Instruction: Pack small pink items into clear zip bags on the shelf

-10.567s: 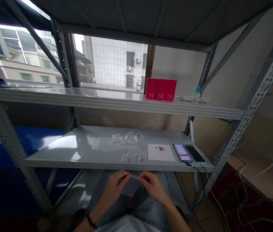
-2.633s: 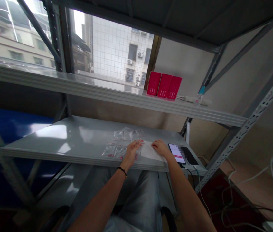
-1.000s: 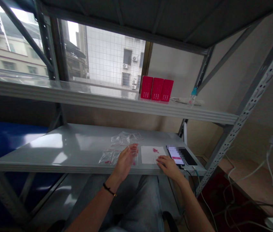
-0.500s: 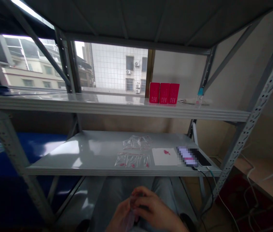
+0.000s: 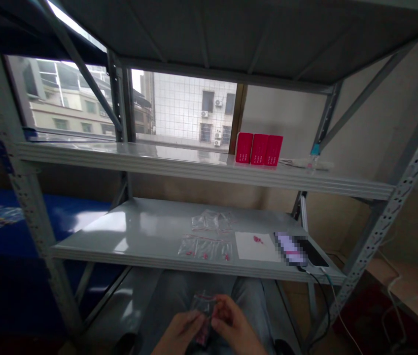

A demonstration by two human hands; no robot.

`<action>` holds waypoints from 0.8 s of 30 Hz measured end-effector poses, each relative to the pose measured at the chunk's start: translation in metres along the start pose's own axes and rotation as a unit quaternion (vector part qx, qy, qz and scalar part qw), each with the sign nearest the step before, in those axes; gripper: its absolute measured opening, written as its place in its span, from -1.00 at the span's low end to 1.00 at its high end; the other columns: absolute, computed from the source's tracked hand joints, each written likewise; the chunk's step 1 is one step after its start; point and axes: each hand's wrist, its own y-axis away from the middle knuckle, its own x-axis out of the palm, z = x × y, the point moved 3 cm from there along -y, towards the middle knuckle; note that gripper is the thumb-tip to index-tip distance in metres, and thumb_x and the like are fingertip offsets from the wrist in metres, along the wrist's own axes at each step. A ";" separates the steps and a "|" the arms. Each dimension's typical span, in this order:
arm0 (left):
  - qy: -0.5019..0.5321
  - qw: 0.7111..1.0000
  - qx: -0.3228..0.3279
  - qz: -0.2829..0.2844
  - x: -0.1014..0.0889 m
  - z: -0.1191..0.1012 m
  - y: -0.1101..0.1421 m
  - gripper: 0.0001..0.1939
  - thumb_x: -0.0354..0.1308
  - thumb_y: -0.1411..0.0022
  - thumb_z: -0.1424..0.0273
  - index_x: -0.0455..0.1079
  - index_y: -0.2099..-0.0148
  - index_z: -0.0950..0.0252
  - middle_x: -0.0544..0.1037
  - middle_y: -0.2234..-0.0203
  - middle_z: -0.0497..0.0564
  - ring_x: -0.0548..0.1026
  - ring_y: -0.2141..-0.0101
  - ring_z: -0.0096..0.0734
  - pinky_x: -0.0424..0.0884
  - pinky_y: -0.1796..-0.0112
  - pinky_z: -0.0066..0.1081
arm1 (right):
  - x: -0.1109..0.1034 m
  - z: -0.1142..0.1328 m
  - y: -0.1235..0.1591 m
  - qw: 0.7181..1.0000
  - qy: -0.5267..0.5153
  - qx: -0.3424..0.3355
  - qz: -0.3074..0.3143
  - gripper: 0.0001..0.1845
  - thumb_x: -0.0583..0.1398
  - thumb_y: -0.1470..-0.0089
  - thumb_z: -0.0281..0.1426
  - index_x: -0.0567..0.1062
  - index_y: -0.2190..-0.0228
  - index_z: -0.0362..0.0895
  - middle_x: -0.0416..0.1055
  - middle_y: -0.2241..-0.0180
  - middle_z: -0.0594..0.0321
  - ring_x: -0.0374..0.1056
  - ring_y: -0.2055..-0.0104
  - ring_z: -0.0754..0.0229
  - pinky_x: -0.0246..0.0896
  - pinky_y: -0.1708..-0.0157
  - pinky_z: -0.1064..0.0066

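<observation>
Clear plastic bag (image 5: 204, 306) pinched above the lap

The fingertips (image 5: 198, 318) of the left hand (image 5: 183, 333) and the fingers (image 5: 219, 309) of the right hand (image 5: 233, 326) are drawn together on the bag's two sides, clamped on the film. The hands are just apart, with the bag upright between them. A red line crosses its top, and a pink item (image 5: 202, 338) sits low inside, partly hidden by the fingers. The bag is held over the grey trousers (image 5: 179, 296), below the shelf edge.

A pinch at the sides looks right here: it leaves the middle of the film uncovered, so the contents stay in sight, and holding low gives a slip only a short drop. Further out, the grey steel shelf (image 5: 120, 251) bears a row of similar bags (image 5: 205, 249) with pink specks, more clear bags (image 5: 212, 222) behind them, a white paper sheet (image 5: 255, 249) and a phone (image 5: 292, 249) on a cable. Red boxes (image 5: 260, 149) stand on the shelf above.
</observation>
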 end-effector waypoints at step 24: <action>0.038 0.993 -0.015 -0.108 0.002 0.003 -0.002 -0.57 0.15 -0.23 0.02 0.52 0.32 0.31 0.46 0.56 -0.05 0.37 0.48 -0.39 0.30 0.40 -0.43 | 0.005 0.002 0.004 0.995 -0.045 0.048 -0.078 -0.56 0.35 0.03 -0.06 0.42 0.60 -0.14 0.19 0.62 0.42 0.05 0.52 0.32 -0.08 0.48 0.47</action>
